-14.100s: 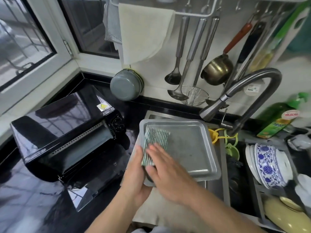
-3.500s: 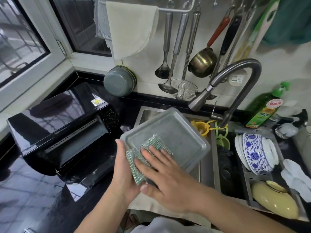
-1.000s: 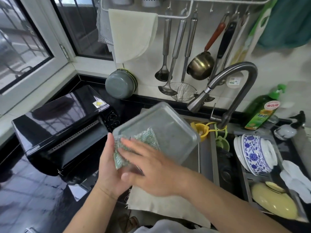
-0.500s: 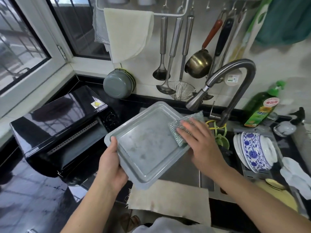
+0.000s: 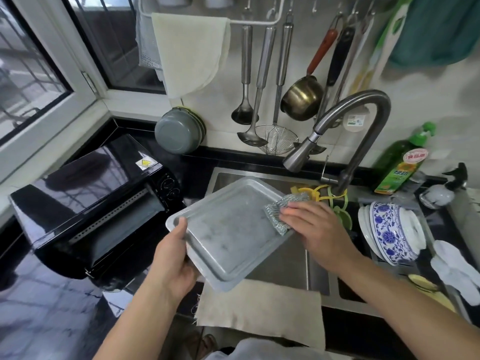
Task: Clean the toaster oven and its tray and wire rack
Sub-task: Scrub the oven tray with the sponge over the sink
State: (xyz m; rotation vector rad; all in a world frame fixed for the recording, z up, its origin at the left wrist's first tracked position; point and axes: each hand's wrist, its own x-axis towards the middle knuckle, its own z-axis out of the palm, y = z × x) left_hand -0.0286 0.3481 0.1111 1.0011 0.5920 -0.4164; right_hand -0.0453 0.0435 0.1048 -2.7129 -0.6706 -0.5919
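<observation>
Kitchen corner w/ glossy black marbled worktop (image 5: pixel 46 315), window (image 5: pixel 31 74) at left, white tiled wall behind. Steel sink (image 5: pixel 280 266) was sunk into the worktop, curved grey tap (image 5: pixel 363 120) arching over it. A beige cloth (image 5: pixel 259 307) hung over the sink's front edge.

Tray (image 5: pixel 228 229), dull grey metal, was held tilted over the sink's left part, inside face up. Left hand (image 5: pixel 174 261) gripped its near-left edge, thumb on the rim, fingers curled underneath. Right hand (image 5: pixel 311 224) pressed a green-silver scrub pad (image 5: pixel 280 211) flat against the tray's far-right corner, fingers mostly straight on top of the pad.

Toaster oven (image 5: pixel 88 203), black & shiny, sat on the worktop left of the sink, door dropped open toward the front. Wire rack: couldn't tell where it was.

On the wall a rail carried a cream towel (image 5: pixel 189 50), ladles, a mesh skimmer (image 5: pixel 278 139) & a small brass pan (image 5: pixel 301 97). A grey bowl (image 5: pixel 179 131) leaned against the wall behind the oven. Right of the sink: green soap bottle (image 5: pixel 400 162), blue-white bowl (image 5: pixel 392 229) stacked w/ plates in a drainer, a spray bottle (image 5: pixel 441 190) near the edge.
</observation>
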